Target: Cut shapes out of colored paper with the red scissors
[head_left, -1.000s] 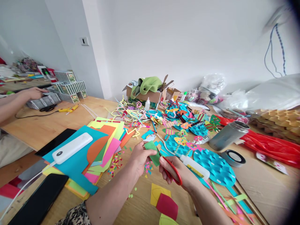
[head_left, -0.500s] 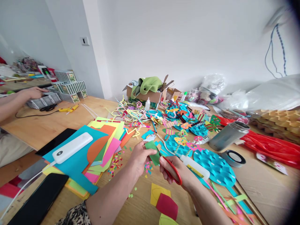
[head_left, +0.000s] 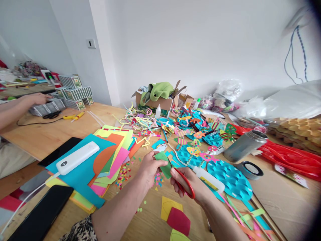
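My left hand (head_left: 149,167) pinches a small piece of green paper (head_left: 162,158) by its left side, above the wooden table. In my right hand (head_left: 192,182) is a pair of scissors with red handles (head_left: 190,185); the fingers are wrapped through the loops. The blades meet the right edge of the green paper and are partly hidden by it. Below my hands lie a yellow paper piece (head_left: 165,205) with a drawn outline, a dark red piece (head_left: 179,221) and a lime piece. Tiny paper scraps (head_left: 124,175) are scattered left of my left wrist.
Coloured paper sheets (head_left: 114,140) carry a white power bank (head_left: 77,158) at left, near a black phone (head_left: 41,214). A glue bottle (head_left: 209,179), blue egg-tray piece (head_left: 229,179) and steel flask (head_left: 245,145) stand right. Paper fish crowd the back. A co-worker's hand (head_left: 40,98) touches grey boxes.
Very little differs. My hands, the green paper and the scissors hold nearly the same place, with only a slight shift at the paper. The co-worker's hand has moved slightly.
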Demonstrator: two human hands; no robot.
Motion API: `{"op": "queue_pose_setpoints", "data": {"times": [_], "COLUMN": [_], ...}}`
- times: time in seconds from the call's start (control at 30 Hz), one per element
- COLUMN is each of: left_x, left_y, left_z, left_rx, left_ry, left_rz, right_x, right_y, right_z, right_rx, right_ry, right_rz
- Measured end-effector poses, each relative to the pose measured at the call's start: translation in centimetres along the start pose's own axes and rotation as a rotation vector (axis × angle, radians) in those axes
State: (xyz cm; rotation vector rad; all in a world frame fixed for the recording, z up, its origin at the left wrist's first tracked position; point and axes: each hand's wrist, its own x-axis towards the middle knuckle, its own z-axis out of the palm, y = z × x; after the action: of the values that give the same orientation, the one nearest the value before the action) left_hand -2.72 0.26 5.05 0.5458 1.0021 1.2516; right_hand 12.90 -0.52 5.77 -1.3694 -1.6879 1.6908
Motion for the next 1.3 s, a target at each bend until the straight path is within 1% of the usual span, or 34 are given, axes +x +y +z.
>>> {"op": "queue_pose_setpoints", "data": {"times": [0.33,0.57,0.83,1.03,1.3], "left_x": [0.02,-0.04,0.5,0.57,0.73], "left_y": [-0.04,0.04,-0.51,-0.59,-0.84], "left_z": [-0.06,0.03,-0.67,-0.73,-0.93], "left_rx": [-0.009,-0.004,-0.001,0.014,0.001], "left_ry": [-0.019,-0.001,-0.061,-0.05,-0.061], "left_rz": [-0.003,-0.008,0.019,0.032,0.027], "right_x": [0.15,0.27,-0.02,-0.01,0.08], "right_y": [0.31,0.46,0.23,-0.03,0.2], "right_z": [0.04,-0.05,-0.18,-0.14,-0.07], "right_rx": [0.005,-0.002,-0.016,-0.029,-0.011], "right_ry": [0.012,0.02,-0.013,-0.008,0.008], "right_rz": [0.015,0.012,-0.018,-0.007,0.012]}}
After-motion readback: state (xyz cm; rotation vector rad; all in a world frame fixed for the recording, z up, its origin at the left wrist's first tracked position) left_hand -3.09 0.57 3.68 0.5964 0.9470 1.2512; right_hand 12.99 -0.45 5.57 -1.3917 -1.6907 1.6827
